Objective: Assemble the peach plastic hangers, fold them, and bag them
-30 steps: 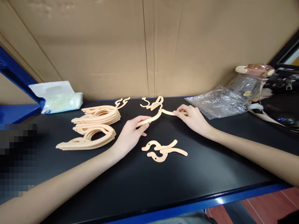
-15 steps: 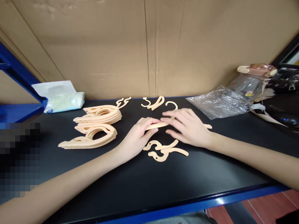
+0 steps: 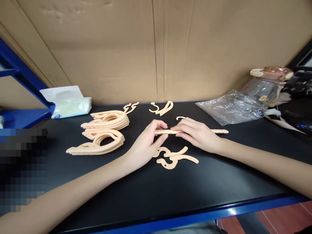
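A beige folding clothes hanger (image 3: 168, 132) lies level between my two hands above the black table. My left hand (image 3: 148, 139) curls loosely around its left end, thumb below and fingers above. My right hand (image 3: 198, 133) is closed over the middle, hiding much of it; the hook (image 3: 179, 118) shows beyond the fingers and the right end sticks out past the hand. Just below my hands lie loose curved hanger pieces (image 3: 185, 157). To the left, folded hangers are stacked in two piles, a front pile (image 3: 97, 149) and a back pile (image 3: 109, 122).
Small hook pieces (image 3: 131, 106) and further hanger parts (image 3: 163, 109) lie at the back of the table. A soft white packet (image 3: 73, 105) stands back left. Crumpled clear plastic (image 3: 226, 109) and a drink bottle (image 3: 265, 86) are back right. Cardboard (image 3: 109, 58) forms the rear wall.
The spread fingers of my right hand have closed on the hanger. The hanger has turned edge-on, with its hook lower. My left thumb and fingers sit farther apart around its end.
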A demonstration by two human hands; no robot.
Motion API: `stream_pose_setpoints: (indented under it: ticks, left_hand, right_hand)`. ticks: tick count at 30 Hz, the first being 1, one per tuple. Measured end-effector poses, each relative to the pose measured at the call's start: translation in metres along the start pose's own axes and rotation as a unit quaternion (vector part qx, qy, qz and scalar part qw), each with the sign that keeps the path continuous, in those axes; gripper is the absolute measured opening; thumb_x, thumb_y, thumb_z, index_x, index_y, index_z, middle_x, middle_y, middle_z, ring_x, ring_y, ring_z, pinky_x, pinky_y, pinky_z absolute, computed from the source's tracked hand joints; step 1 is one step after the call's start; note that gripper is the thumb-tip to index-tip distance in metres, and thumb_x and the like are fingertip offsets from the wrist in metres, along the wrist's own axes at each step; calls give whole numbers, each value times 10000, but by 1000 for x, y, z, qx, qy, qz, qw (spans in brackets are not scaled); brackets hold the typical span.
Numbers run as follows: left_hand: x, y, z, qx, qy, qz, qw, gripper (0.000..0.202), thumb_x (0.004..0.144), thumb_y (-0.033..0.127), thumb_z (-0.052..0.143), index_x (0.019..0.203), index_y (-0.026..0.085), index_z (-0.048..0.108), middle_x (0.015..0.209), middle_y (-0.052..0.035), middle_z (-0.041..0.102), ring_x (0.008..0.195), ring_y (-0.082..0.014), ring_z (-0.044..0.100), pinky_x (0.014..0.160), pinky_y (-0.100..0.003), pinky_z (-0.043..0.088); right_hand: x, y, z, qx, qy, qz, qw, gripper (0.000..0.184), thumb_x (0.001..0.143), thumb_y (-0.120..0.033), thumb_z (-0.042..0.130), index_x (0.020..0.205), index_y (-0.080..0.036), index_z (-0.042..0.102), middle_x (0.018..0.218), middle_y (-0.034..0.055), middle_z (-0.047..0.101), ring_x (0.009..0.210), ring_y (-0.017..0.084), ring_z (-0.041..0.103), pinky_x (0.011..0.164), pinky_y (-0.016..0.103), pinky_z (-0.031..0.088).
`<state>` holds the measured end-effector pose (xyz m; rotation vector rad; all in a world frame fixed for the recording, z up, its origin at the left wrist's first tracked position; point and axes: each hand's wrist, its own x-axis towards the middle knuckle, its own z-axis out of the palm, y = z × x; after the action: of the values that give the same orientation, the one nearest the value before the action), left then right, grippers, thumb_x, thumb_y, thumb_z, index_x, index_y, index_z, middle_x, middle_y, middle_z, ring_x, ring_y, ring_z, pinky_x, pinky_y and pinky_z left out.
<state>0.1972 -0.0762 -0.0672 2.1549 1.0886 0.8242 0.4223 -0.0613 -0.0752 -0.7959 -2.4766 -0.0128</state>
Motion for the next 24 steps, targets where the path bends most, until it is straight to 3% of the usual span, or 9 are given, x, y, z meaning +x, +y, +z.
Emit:
stream_pose_setpoints:
  ticks: [4, 6, 11, 16, 24]
  left_hand:
    - [-2, 15, -11, 57, 94, -35, 993, 158, 932, 307, 454, 1064, 220, 456, 1072, -39, 560, 902, -174, 564, 690, -284, 433]
    - [-5, 23, -20, 119, 63, -24, 991, 125, 930, 319, 461, 1015, 228, 479, 993, -16, 577, 828, -166, 560, 667, -285, 415]
    - [-17, 29, -37, 219, -112, -22, 969, 160, 896, 408, 530, 934, 259, 574, 926, 7, 637, 799, -194, 597, 647, -294, 397]
    - [-22, 21, -38, 218, -137, -25, 966, 177, 894, 329, 525, 1015, 268, 639, 997, -12, 663, 843, -206, 624, 681, -293, 414]
    - [-16, 4, -36, 126, -174, -43, 976, 231, 848, 373, 592, 1050, 284, 659, 889, 1, 675, 824, -193, 615, 656, -261, 415]
  right_hand:
    - [-2, 6, 3, 39, 5, 32, 999, 211, 978, -269, 435, 1090, -205, 602, 1002, 75, 652, 984, 226, 564, 859, 388, 489]
    - [-2, 8, 4, 59, -3, 48, 997, 180, 972, -265, 452, 1070, -202, 590, 1004, 71, 648, 983, 221, 563, 874, 385, 474]
    - [0, 8, 2, 87, -25, 81, 993, 93, 944, -263, 507, 981, -209, 573, 930, 49, 603, 856, 189, 564, 768, 331, 463]
    - [2, 8, 0, 112, -37, 106, 987, 61, 932, -268, 522, 934, -220, 559, 921, 32, 602, 846, 179, 555, 735, 311, 442]
    - [3, 9, 1, 116, -51, 130, 983, 75, 925, -276, 525, 922, -208, 556, 899, 27, 613, 821, 175, 549, 716, 317, 434]
